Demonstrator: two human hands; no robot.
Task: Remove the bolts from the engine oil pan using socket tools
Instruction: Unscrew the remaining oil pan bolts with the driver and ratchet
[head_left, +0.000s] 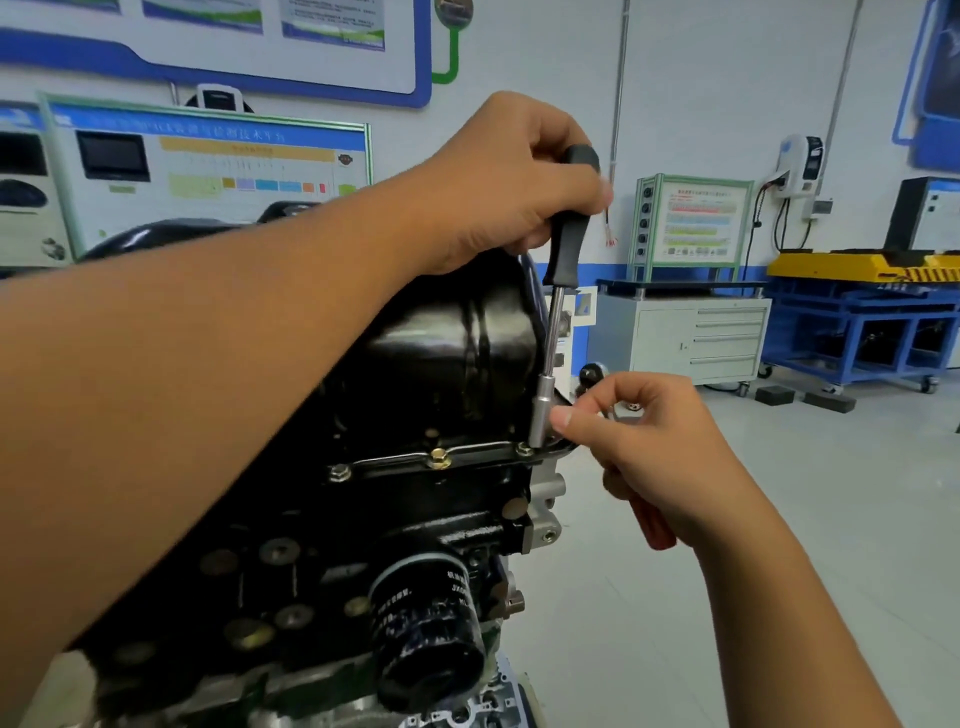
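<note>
The black oil pan (457, 338) sits on top of the upturned engine. My left hand (514, 182) grips the black handle of a socket driver (551, 332) that stands nearly upright. Its silver socket (543, 410) is down on a bolt at the right end of the pan flange (467, 453). My right hand (660, 447) touches the socket with the thumb tip, and a red-handled tool (652, 525) is held in its curled fingers. Two more bolts, one brass-coloured (439, 458) and one silver (340, 472), sit in the flange to the left.
A black oil filter (431, 623) sticks out from the engine block below. Behind stand a grey drawer cabinet (701, 338), a blue frame with a yellow top (857, 322) and display boards along the wall. Grey floor lies to the right.
</note>
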